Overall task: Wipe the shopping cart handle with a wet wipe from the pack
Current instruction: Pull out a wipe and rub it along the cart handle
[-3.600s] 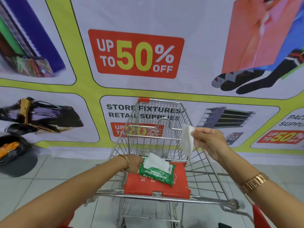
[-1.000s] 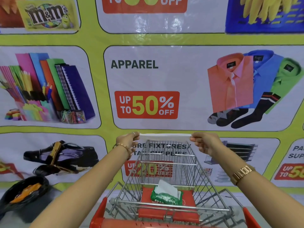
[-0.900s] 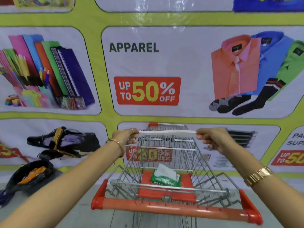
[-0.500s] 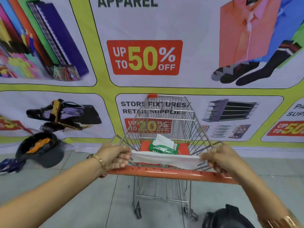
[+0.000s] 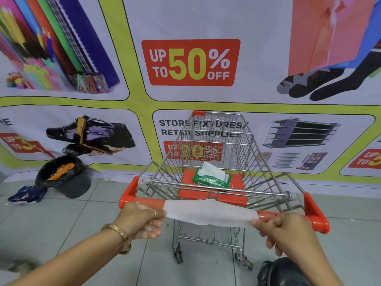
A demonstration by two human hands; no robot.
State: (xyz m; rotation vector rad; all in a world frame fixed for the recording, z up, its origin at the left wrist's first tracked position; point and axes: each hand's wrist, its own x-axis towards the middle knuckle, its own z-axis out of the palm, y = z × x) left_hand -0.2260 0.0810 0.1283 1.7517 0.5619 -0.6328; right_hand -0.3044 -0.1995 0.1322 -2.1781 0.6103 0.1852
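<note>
A white wet wipe is stretched flat between my two hands and lies over the middle of the cart's orange handle. My left hand pinches its left end, and my right hand pinches its right end. The green wipe pack, with one white wipe sticking up from it, rests on the red child-seat flap inside the wire shopping cart.
A big printed sale banner covers the wall right behind the cart. A dark bin with a black bag stands on the tiled floor at left, with a blue wrapper beside it. A black bag sits at bottom right.
My hands brought the stretched wipe down from above the basket onto the handle. The view tilted down with them, and the wipe now lies against the bar.
</note>
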